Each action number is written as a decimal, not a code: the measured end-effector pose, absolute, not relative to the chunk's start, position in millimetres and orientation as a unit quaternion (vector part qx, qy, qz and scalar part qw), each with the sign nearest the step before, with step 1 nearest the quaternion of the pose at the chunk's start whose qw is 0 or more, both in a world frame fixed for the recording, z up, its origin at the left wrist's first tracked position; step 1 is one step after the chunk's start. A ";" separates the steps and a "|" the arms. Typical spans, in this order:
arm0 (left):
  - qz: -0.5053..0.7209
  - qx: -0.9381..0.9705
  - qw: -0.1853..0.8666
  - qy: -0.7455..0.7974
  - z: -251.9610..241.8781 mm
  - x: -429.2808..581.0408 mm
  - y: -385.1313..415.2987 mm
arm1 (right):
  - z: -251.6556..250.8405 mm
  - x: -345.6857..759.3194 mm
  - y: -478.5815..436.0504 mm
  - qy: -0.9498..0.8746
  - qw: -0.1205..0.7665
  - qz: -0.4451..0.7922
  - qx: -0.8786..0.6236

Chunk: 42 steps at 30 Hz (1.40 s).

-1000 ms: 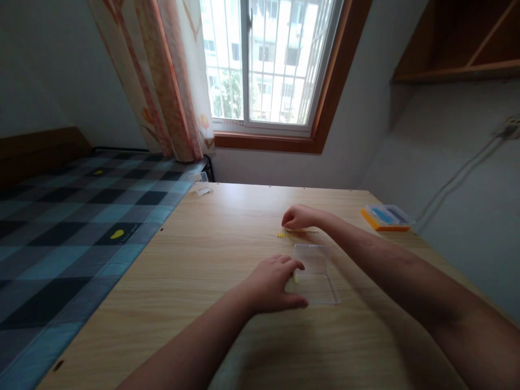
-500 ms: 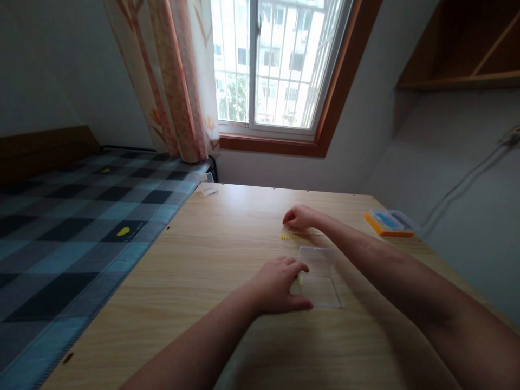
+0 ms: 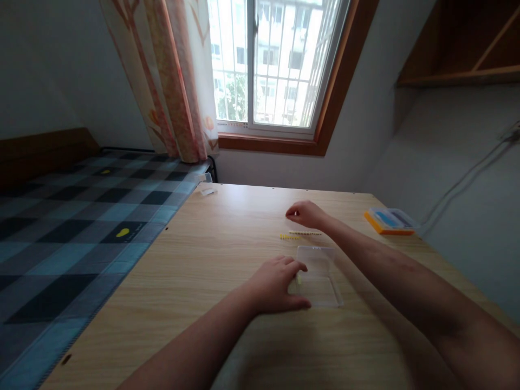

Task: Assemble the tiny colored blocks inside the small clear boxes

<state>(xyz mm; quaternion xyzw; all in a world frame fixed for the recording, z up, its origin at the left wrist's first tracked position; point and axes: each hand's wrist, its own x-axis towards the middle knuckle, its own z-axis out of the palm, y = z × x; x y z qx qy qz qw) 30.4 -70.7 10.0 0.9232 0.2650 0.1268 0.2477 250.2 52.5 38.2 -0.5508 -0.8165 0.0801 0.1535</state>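
A clear plastic box (image 3: 319, 290) lies open on the wooden table, its lid (image 3: 317, 259) folded back on the far side. My left hand (image 3: 280, 284) rests at the box's left edge, thumb and fingers spread apart. Beyond the lid are a short row of small yellow pieces (image 3: 287, 237) and a row of small dark pieces (image 3: 306, 233). Just past these rows my right hand (image 3: 304, 213) is raised a little, thumb and forefinger pinched together. Whatever may be between those fingertips is too small to make out.
An orange and clear case (image 3: 390, 222) sits at the table's right edge. A small clear container (image 3: 208, 177) and a white piece (image 3: 208, 192) are at the far left corner. A checked bed (image 3: 101, 216) adjoins the table's left side.
My right hand has lifted slightly up and away from the row of dark pieces, so more of the row shows. My left hand stays at the box.
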 end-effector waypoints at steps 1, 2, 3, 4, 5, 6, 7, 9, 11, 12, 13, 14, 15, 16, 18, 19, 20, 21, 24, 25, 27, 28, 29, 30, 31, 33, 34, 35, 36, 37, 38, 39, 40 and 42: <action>0.126 0.923 0.248 0.265 10.0 30.3 -70.7 | 46.1 256.3 43.3 -0.811 0.180 0.068 -0.552; 0.126 0.923 0.249 0.266 9.9 30.1 -70.6 | 54.6 263.2 31.1 -0.806 0.206 0.055 -0.553; 0.127 0.923 0.248 0.267 9.7 30.0 -70.6 | 63.2 270.5 16.1 -0.799 0.235 0.044 -0.552; 0.127 0.923 0.248 0.267 9.4 29.9 -70.6 | 71.2 277.5 -1.4 -0.788 0.299 0.029 -0.537; 0.127 0.922 0.247 0.268 9.1 29.9 -70.6 | 78.0 283.9 -20.8 -0.776 0.353 0.018 -0.522; 0.126 0.923 0.247 0.268 8.8 30.0 -70.5 | 83.2 289.0 -41.2 -0.770 0.386 0.012 -0.508; 0.125 0.923 0.247 0.267 8.6 30.2 -70.5 | 86.1 292.6 -61.5 -0.771 0.406 0.012 -0.491; 0.125 0.923 0.248 0.267 8.4 30.6 -70.4 | 84.7 294.8 -97.8 -0.783 0.421 0.034 -0.457; 0.127 0.922 0.248 0.270 8.4 30.9 -70.6 | 74.9 291.0 -123.5 -0.808 0.392 0.083 -0.433; 0.128 0.921 0.249 0.272 8.6 30.9 -70.8 | 68.0 287.6 -131.5 -0.820 0.365 0.107 -0.428; 0.129 0.920 0.250 0.274 8.8 30.9 -71.0 | 60.6 283.9 -136.5 -0.831 0.332 0.124 -0.428; 0.130 0.919 0.251 0.276 9.2 30.9 -71.2 | 53.3 280.0 -139.0 -0.840 0.298 0.133 -0.433; 0.130 0.918 0.252 0.277 9.7 30.9 -71.4 | 46.4 276.4 -139.5 -0.847 0.265 0.135 -0.441; 0.129 0.918 0.253 0.279 10.3 30.9 -71.6 | 40.4 273.1 -138.6 -0.852 0.232 0.132 -0.451; 0.125 0.918 0.254 0.279 11.4 31.0 -71.6 | 30.6 268.1 -135.1 -0.855 0.174 0.119 -0.474; 0.121 0.918 0.255 0.279 11.9 31.1 -71.5 | 26.7 266.2 -133.4 -0.853 0.150 0.115 -0.486; 0.119 0.918 0.255 0.279 12.2 31.1 -71.3 | 23.3 264.7 -131.9 -0.850 0.130 0.110 -0.498; 0.117 0.918 0.256 0.278 12.3 31.2 -71.2 | 20.2 263.3 -130.9 -0.847 0.117 0.105 -0.508; 0.115 0.919 0.257 0.277 12.0 31.3 -70.7 | 12.7 259.4 -129.9 -0.836 0.110 0.093 -0.529; 0.115 0.919 0.257 0.277 11.9 31.4 -70.6 | 11.0 258.3 -130.0 -0.833 0.114 0.090 -0.534; 0.115 0.919 0.255 0.277 12.0 31.4 -70.7 | 9.0 257.0 -130.5 -0.828 0.120 0.090 -0.540; 0.115 0.919 0.254 0.278 12.2 31.5 -70.7 | 8.9 257.0 -130.7 -0.827 0.123 0.092 -0.540; 0.114 0.919 0.253 0.279 12.5 31.5 -70.8 | 9.3 257.5 -130.8 -0.828 0.124 0.096 -0.539; 0.113 0.919 0.253 0.279 12.9 31.6 -70.9 | 10.2 258.4 -130.9 -0.830 0.125 0.099 -0.535; 0.112 0.919 0.252 0.280 13.1 31.6 -71.0 | 11.3 259.6 -130.9 -0.832 0.125 0.100 -0.531; 0.113 0.920 0.252 0.279 13.1 31.8 -71.1 | 13.8 262.0 -130.9 -0.838 0.120 0.100 -0.523; 0.113 0.920 0.252 0.278 12.8 31.8 -71.0 | 14.8 262.7 -130.9 -0.841 0.116 0.098 -0.520; 0.114 0.920 0.253 0.277 12.5 31.8 -71.0 | 15.5 262.9 -131.0 -0.842 0.110 0.097 -0.518; 0.114 0.920 0.254 0.277 12.1 31.8 -70.9 | 15.9 262.5 -131.1 -0.843 0.105 0.096 -0.518; 0.115 0.920 0.254 0.276 11.7 31.8 -70.8 | 15.9 261.5 -131.3 -0.844 0.102 0.095 -0.518; 0.115 0.920 0.255 0.275 11.4 31.8 -70.7 | 15.6 259.8 -131.6 -0.844 0.101 0.094 -0.519; 0.116 0.920 0.254 0.274 11.2 31.8 -70.7 | 15.0 257.7 -132.1 -0.843 0.102 0.092 -0.521; 0.117 0.921 0.253 0.273 11.1 31.8 -70.7 | 14.2 255.3 -132.6 -0.841 0.105 0.090 -0.523; 0.118 0.921 0.252 0.272 11.3 31.8 -70.8 | 12.6 250.3 -133.7 -0.838 0.113 0.087 -0.528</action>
